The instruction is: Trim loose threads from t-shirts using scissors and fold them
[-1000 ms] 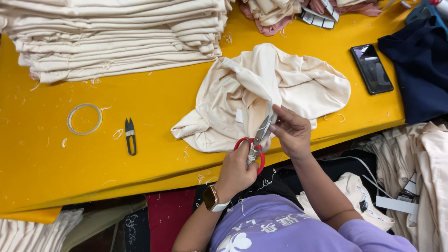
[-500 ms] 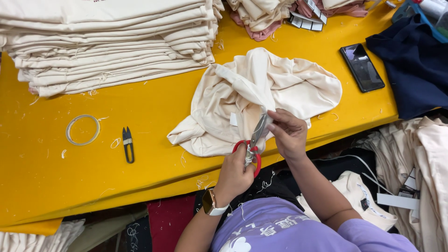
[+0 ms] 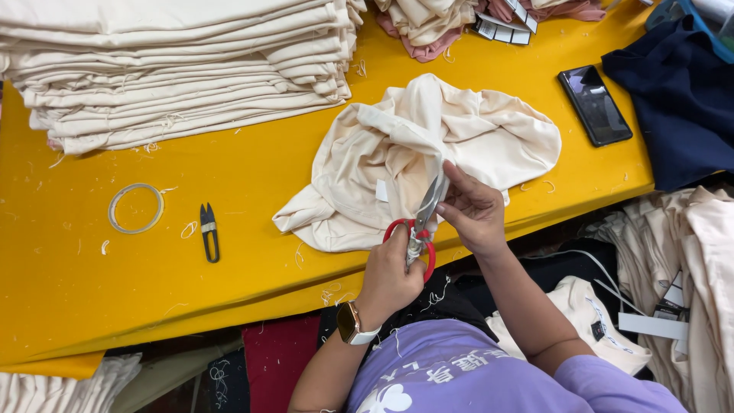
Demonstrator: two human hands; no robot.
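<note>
Lying bunched near the front edge of the yellow worktop [image 3: 92, 275], right of its middle: a cream garment [image 3: 459, 138], looking soft, light and limp, likely slumping wherever left unsupported. Best pinching up at a seam or hem close to the cut, keeping that bit taut, since loose folds would probably slide between blades.

Left hand [image 3: 394, 275] closing through the red loops of the scissors [image 3: 420, 222], fingers curled tight around the handles, blades pointing up toward the cloth and standing only slightly apart. Right hand [image 3: 474, 210] nearly closed, fingertips pinching at the garment's near edge just beside the blade tips; whether gripping a loose thread or the fabric itself, too small for telling.

Sitting toward the left front of the worktop, well apart from both hands: small black thread snips [image 3: 209, 232] and a ring of tape [image 3: 136, 207]. Filling the back left corner: a stack of folded cream garments [image 3: 176, 69]. Resting near the right edge: a dark phone [image 3: 595, 105], beside navy cloth [image 3: 680, 99].
</note>
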